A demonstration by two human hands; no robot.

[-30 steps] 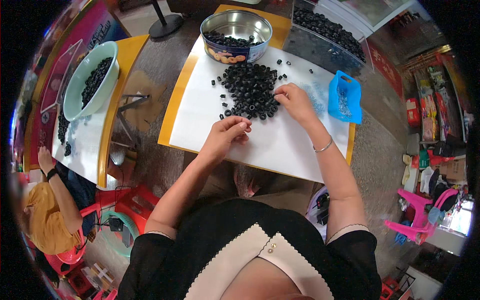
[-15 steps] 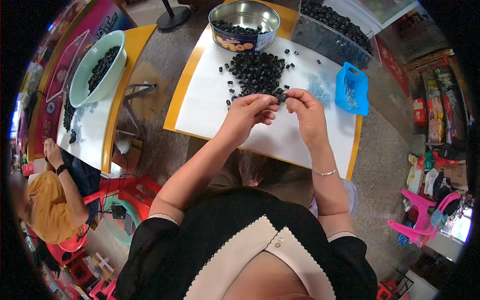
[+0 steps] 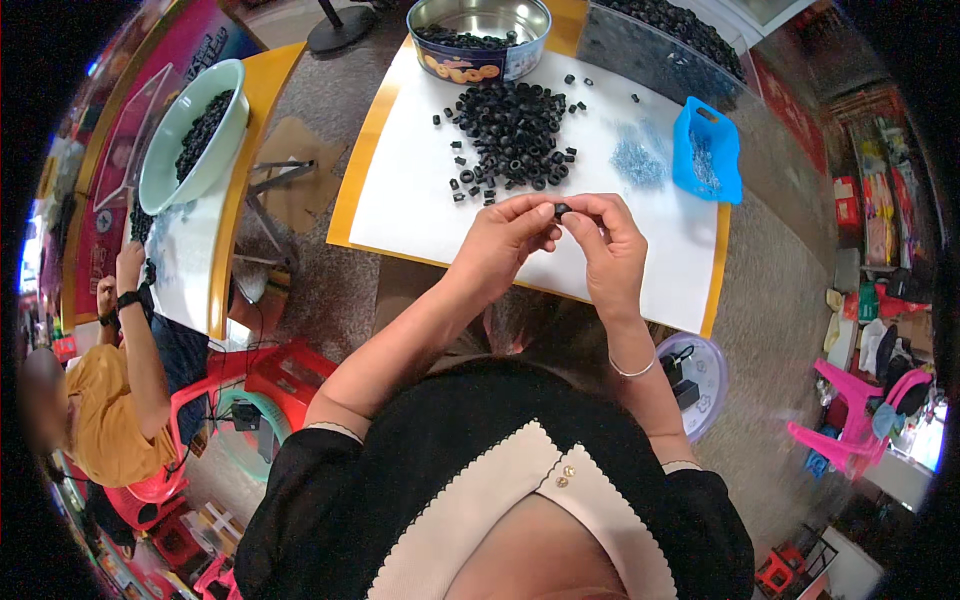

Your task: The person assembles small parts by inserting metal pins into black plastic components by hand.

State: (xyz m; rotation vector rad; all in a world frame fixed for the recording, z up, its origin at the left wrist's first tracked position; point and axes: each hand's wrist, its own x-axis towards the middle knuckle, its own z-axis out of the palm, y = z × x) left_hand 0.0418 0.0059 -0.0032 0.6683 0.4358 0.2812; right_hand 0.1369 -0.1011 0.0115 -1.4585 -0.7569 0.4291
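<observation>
A small round black plastic part is pinched between the fingertips of both my hands, just above the near half of the white-covered table. My left hand grips it from the left with thumb and forefinger, the other fingers curled. From the right, my right hand holds it the same way; whether a second tiny piece is between the fingers cannot be made out. Right beyond my fingers lies a heap of similar black parts, some of them ring-shaped, with several strays around it.
Past the heap stands a round tin of black parts, beside a clear box full of them. Tiny pale-blue pieces lie near a blue tray. At left, a co-worker sits by another table with a pale green bowl.
Both my hands have drawn a little nearer to me, away from the heap, with the black part between them. The co-worker's arms have moved up toward the other table.
</observation>
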